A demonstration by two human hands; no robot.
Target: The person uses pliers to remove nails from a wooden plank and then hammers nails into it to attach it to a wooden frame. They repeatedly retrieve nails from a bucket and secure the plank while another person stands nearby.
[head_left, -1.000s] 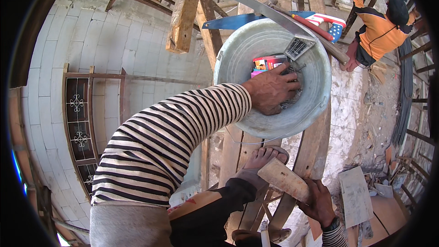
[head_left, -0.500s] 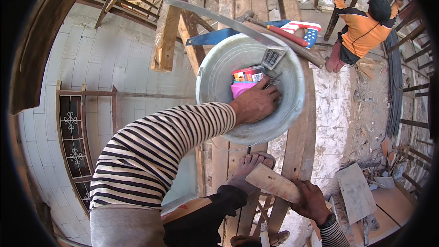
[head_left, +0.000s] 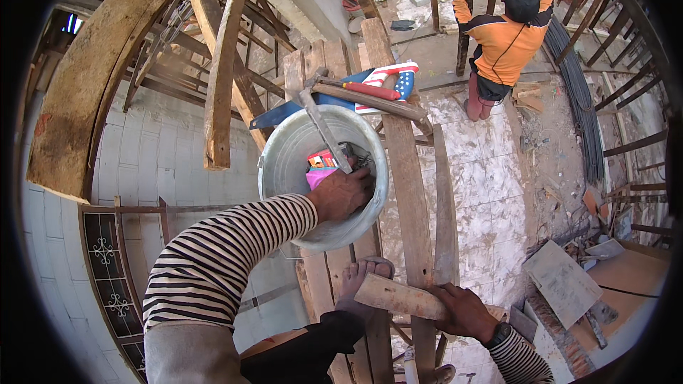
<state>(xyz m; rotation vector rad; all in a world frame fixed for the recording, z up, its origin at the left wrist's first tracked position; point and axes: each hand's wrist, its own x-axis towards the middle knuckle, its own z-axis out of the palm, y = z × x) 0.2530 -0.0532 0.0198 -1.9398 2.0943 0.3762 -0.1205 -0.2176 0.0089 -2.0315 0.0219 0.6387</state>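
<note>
My left hand (head_left: 343, 195) reaches into a grey metal bucket (head_left: 380, 210), its fingers curled near the far inner wall. What the fingertips grip, if anything, is hidden; small dark metal pieces lie around them. Beside the hand sit a red box (head_left: 321, 160) and a pink bag or cloth (head_left: 318, 177). A long flat metal blade (head_left: 320, 122) slants over the bucket's far rim, its lower end against or just beside my left hand. Below the bucket, my right hand (head_left: 466, 313) is closed around one end of a short wooden board (head_left: 398, 296).
Behind the bucket lie a hammer (head_left: 370, 94) and a blue-bladed handsaw (head_left: 277, 114) with a flag-patterned handle (head_left: 405, 82). My foot (head_left: 356, 277) rests on wooden planks (head_left: 413, 199). A person in orange (head_left: 509, 53) stands at far right, gripping upright bars.
My view has shifted, so bucket and person sit further left. The metal blade has swung and now points down beside my left hand, whose fingers have curled. My right hand keeps the board.
</note>
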